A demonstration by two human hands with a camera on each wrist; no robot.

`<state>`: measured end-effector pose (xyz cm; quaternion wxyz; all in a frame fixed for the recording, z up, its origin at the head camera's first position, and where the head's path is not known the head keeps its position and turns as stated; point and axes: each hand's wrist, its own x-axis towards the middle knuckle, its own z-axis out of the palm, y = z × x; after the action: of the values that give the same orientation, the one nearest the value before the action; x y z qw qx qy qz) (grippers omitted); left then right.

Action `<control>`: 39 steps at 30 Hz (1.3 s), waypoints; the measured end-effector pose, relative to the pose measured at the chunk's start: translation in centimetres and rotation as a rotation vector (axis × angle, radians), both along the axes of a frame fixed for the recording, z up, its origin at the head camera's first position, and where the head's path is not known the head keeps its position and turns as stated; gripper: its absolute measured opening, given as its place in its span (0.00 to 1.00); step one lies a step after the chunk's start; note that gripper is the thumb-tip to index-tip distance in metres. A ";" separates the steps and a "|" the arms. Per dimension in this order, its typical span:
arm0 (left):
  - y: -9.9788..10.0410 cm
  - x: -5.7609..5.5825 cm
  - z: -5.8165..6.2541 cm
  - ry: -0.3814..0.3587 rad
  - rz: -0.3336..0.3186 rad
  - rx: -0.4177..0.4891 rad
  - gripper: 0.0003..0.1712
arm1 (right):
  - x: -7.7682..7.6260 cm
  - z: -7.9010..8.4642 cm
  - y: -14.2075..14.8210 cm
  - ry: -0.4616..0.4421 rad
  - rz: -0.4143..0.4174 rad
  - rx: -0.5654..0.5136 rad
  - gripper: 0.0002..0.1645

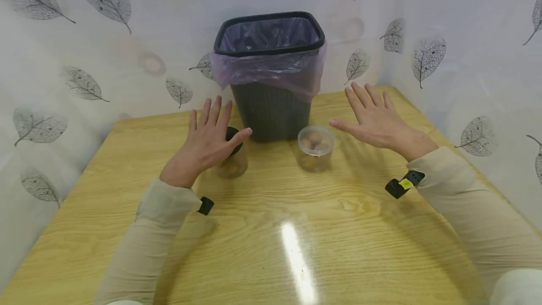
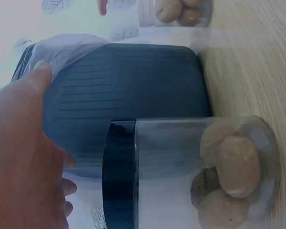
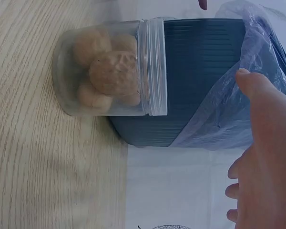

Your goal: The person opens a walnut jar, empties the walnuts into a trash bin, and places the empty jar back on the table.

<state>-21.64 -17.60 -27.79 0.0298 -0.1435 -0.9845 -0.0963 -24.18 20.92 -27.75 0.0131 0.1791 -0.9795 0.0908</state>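
Note:
My left hand [image 1: 206, 142] is spread flat above the table, partly hiding a clear jar with a black lid [image 2: 120, 176]. Several brown, walnut-like pieces [image 2: 237, 166] lie at the bottom of that jar. Over on the right, my right hand [image 1: 376, 119] is also spread, thumb pointing toward a second clear jar [image 1: 315, 148] with a transparent rim. Rough brown walnuts [image 3: 115, 72] fill much of this second jar. Neither hand holds anything. Both jars stand upright on the wooden table [image 1: 254, 229].
Behind the jars stands a dark ribbed trash bin [image 1: 271, 112], lined with a thin purple bag [image 1: 271, 67] folded over its rim. A white leaf-patterned curtain [image 1: 169, 36] hangs around the back and sides of the table. Wrist cameras [image 1: 398, 187] sit beneath the sleeves.

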 end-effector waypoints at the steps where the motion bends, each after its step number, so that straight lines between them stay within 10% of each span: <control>1: 0.1 0.0 0.0 0.001 -0.003 0.002 0.56 | 0.0 0.0 0.0 -0.001 0.000 -0.001 0.60; 39: 5.8 0.6 -1.8 0.060 -0.170 0.023 0.52 | 0.5 -2.5 -0.2 -0.039 0.041 -0.129 0.56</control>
<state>-21.05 -11.83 -29.64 0.0526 -0.2291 -0.9663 -0.1053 -23.71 20.77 -30.21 0.0039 0.1961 -0.9679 0.1572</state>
